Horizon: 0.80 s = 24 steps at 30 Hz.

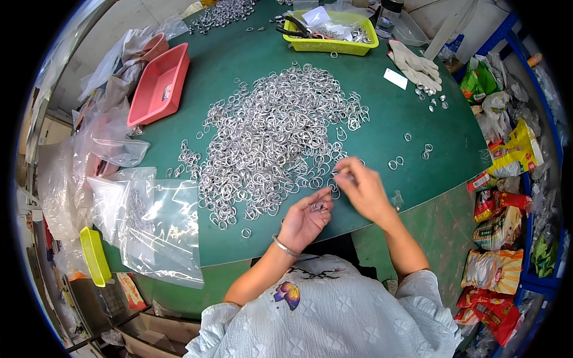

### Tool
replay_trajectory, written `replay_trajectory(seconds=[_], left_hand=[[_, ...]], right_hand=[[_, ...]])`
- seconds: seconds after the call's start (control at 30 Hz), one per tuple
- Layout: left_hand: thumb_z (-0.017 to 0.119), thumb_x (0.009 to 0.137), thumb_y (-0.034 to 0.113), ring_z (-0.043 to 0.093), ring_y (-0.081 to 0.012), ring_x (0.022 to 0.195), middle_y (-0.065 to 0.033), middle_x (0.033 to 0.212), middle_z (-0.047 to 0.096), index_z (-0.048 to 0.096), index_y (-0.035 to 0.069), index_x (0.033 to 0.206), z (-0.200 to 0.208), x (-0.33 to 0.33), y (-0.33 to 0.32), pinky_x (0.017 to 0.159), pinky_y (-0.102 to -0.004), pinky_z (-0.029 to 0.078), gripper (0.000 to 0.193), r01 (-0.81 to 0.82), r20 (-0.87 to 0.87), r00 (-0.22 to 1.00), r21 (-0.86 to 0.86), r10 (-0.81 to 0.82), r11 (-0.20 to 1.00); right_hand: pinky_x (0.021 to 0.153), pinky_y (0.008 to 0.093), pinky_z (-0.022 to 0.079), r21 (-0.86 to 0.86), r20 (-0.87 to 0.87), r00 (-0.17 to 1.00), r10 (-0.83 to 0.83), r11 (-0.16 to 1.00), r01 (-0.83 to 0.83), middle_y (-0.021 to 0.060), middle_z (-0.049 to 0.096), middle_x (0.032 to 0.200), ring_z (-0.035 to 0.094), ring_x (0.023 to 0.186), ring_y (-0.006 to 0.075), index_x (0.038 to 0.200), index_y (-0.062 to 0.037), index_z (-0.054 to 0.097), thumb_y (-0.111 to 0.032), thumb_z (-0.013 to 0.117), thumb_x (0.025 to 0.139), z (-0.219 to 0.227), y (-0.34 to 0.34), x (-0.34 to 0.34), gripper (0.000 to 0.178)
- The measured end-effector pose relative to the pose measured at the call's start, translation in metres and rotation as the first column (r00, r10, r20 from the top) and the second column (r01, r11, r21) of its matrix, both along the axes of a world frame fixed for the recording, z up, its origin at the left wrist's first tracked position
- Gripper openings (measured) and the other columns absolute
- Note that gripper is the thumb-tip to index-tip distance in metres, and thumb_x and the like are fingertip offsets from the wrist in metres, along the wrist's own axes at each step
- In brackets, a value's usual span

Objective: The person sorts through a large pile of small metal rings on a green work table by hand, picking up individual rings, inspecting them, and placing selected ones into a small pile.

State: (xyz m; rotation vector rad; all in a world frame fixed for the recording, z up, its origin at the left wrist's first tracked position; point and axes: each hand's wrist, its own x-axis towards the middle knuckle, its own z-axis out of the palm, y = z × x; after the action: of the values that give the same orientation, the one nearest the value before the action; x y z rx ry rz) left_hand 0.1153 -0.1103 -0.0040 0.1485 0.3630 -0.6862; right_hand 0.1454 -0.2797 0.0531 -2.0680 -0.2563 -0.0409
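Note:
A broad heap of silver metal rings (268,137), many of them horseshoe-shaped, covers the middle of the green table. My left hand (303,224) is turned palm up at the heap's near edge. Its fingers curl around several metal rings (317,206). To its right, my right hand (364,190) has thumb and forefinger drawn together beside a metal ring (334,191), which seems to be in the pinch. Slight blur at the fingertips hides the exact grip. A single loose ring (246,233) lies left of my left hand.
A clear plastic bag (164,224) lies at the table's left edge, below a pink tray (138,98). Far back, a yellow-green basket (334,46) holds pliers and metal parts. Work gloves (416,64) and a white card (395,79) lie far right. Snack packages (494,271) fill a blue rack.

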Motion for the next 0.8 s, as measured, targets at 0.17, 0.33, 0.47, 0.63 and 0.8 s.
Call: replay_trajectory(seconds=[0.17, 0.33, 0.47, 0.63, 0.8], left_hand=[[0.046, 0.09, 0.009, 0.055, -0.0156, 0.088, -0.0097, 0.102, 0.056, 0.045, -0.005, 0.122, -0.01, -0.001, 0.001, 0.075, -0.0265, 0.047, 0.035, 0.031, 0.163, 0.986, 0.073, -0.043, 0.997], [0.046, 0.091, 0.011, 0.056, -0.0241, 0.105, -0.016, 0.116, 0.056, 0.045, -0.004, 0.121, 0.013, 0.003, -0.002, 0.092, -0.0335, 0.047, 0.034, 0.02, 0.043, 0.999, 0.186, -0.028, 0.982], [0.047, 0.093, 0.017, 0.055, -0.0266, 0.11, -0.0177, 0.117, 0.056, 0.048, -0.003, 0.12, 0.001, 0.003, -0.004, 0.097, -0.037, 0.044, 0.034, 0.016, 0.083, 0.996, 0.035, -0.019, 0.999], [0.048, 0.093, 0.014, 0.058, -0.0239, 0.103, -0.0193, 0.113, 0.057, 0.047, -0.005, 0.12, 0.003, 0.0, -0.002, 0.087, -0.0325, 0.051, 0.033, 0.033, 0.045, 0.998, 0.17, -0.041, 0.985], [0.049, 0.09, 0.005, 0.058, -0.0217, 0.101, -0.0206, 0.117, 0.055, 0.04, -0.004, 0.128, -0.011, -0.003, 0.003, 0.077, -0.0257, 0.053, 0.04, 0.071, 0.19, 0.978, 0.067, -0.083, 0.995]], right_hand=[[0.07, 0.0284, 0.044, 0.185, -0.223, 0.96, 0.171, 0.974, -0.131, 0.0065, 0.057, 0.091, 0.056, 0.084, 0.0134, 0.108, -0.004, 0.048, -0.006, 0.056, 0.085, -0.01, -0.007, 0.013, 0.025], [0.076, 0.0248, 0.044, 0.659, -0.35, 0.863, 0.363, 0.751, -0.049, 0.0064, 0.053, 0.1, 0.052, 0.091, 0.0108, 0.122, -0.0018, 0.044, 0.007, 0.049, 0.08, -0.004, -0.012, 0.005, 0.043], [0.07, 0.0261, 0.047, 0.281, -0.381, 0.822, 0.424, 0.9, -0.334, 0.0089, 0.055, 0.1, 0.056, 0.084, 0.0103, 0.123, -0.0019, 0.046, 0.008, 0.048, 0.078, 0.002, -0.011, -0.005, 0.046], [0.065, 0.0305, 0.046, -0.103, 0.018, 0.995, -0.097, 0.99, 0.098, 0.0102, 0.057, 0.099, 0.055, 0.072, 0.0195, 0.1, 0.0008, 0.061, 0.005, 0.056, 0.076, -0.016, -0.025, 0.042, 0.025], [0.076, 0.0373, 0.042, -0.43, 0.473, 0.881, 0.008, 0.875, 0.223, 0.0088, 0.058, 0.099, 0.052, 0.087, 0.0273, 0.091, -0.0008, 0.063, -0.002, 0.063, 0.074, -0.062, -0.033, 0.08, 0.017]])
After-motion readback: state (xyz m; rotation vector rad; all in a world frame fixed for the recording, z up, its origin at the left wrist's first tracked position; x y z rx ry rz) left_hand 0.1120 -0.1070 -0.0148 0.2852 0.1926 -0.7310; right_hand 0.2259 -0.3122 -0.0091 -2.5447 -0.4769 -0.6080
